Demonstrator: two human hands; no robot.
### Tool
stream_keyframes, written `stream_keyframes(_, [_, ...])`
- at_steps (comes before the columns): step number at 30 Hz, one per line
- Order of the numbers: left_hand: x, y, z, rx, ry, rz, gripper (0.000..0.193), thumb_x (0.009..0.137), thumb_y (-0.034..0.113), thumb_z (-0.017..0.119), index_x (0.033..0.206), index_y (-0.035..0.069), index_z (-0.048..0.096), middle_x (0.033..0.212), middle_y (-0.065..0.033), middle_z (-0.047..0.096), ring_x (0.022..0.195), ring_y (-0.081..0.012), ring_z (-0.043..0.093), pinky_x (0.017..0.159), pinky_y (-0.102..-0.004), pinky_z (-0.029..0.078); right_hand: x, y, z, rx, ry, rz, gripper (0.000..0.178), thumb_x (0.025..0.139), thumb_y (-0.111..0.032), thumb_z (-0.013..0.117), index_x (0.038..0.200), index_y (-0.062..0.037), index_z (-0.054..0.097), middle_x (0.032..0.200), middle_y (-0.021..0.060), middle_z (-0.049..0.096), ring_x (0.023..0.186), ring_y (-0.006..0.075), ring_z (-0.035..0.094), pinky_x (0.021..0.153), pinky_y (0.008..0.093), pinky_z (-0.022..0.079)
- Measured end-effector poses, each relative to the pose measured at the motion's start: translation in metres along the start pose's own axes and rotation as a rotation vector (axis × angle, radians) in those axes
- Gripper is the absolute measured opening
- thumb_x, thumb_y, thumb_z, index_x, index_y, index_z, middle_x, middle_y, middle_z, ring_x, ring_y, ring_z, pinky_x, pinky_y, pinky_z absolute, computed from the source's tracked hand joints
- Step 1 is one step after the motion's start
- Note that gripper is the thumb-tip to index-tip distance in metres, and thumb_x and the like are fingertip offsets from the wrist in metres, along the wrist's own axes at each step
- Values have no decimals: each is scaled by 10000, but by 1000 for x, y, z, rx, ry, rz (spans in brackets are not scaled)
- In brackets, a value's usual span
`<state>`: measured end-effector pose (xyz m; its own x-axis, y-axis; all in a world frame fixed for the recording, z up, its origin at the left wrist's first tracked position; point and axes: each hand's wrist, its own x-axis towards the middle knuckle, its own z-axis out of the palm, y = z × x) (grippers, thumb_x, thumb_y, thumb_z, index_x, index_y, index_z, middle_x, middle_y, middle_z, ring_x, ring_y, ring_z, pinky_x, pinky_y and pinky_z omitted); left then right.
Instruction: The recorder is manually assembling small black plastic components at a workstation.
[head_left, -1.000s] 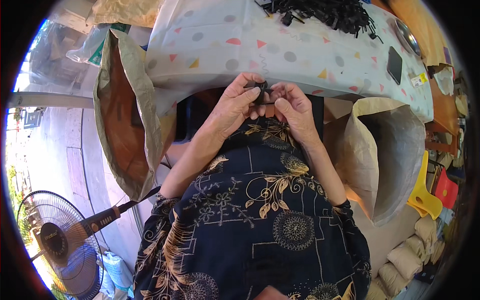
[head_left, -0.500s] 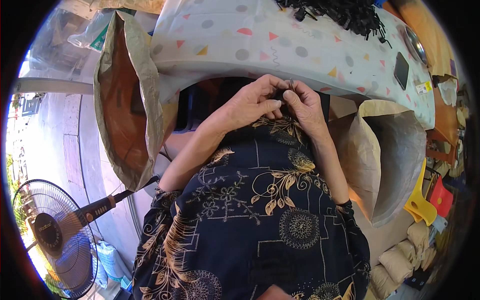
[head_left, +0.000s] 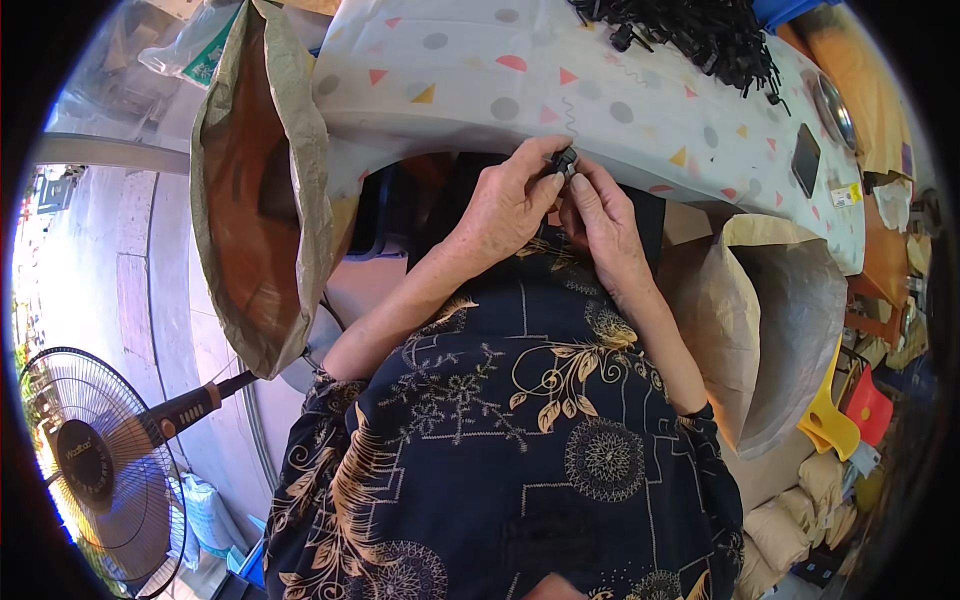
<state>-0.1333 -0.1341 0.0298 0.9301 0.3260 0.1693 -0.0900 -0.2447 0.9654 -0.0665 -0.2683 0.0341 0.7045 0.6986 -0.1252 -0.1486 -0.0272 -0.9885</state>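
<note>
Above my lap, near the table's front edge, a small black plastic piece (head_left: 564, 160) is pinched between both hands. My left hand (head_left: 505, 200) is closed on it with thumb and forefinger. My right hand (head_left: 606, 215) grips its near side, fingers bent and partly hidden behind the thumb. The exact kind of piece is too small to make out. On the far side of the table lies a heap of similar black plastic pieces (head_left: 700, 45), with thin stems sticking out.
A patterned white cloth (head_left: 470, 70) covers the table ahead. An open paper sack (head_left: 315, 200) stands at my left, another open sack (head_left: 745, 330) at my right. A phone (head_left: 805, 160) and a metal bowl (head_left: 833, 110) lie at the right; a fan (head_left: 90, 460) stands lower left.
Both hands have turned so that the black piece now shows between the fingertips, where before it was mostly hidden. The view has shifted slightly.
</note>
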Motion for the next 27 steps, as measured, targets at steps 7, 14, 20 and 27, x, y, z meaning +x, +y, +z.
stream_keyframes(7, [0,-3,3,39,43,84,327,891,22,546,1216,31,507,811,-150,643,660,-180,634,618,-299,515,2,-2,3,22,15,21,363,993,-289,460,1253,-37,494,659,-47,450,541,25,382,469,172,274])
stream_keyframes(14, [5,0,7,40,37,73,330,875,-6,540,1203,29,518,793,-159,638,635,-188,635,604,-301,511,5,-3,0,20,31,32,349,992,-278,463,1259,-54,484,663,-43,462,536,21,391,465,169,291])
stream_keyframes(20, [7,-4,11,180,124,232,312,829,-39,554,1135,20,568,889,-200,638,742,-313,652,652,-340,513,8,4,-2,132,19,69,324,988,-231,472,1300,-143,466,652,-46,468,490,17,363,426,168,271])
stream_keyframes(27, [-3,0,-14,228,159,134,307,804,-39,592,1101,39,594,945,-192,638,854,-351,641,741,-355,515,45,-17,-27,-45,-437,217,320,972,-232,505,1268,-112,514,644,-29,516,475,28,392,427,172,289])
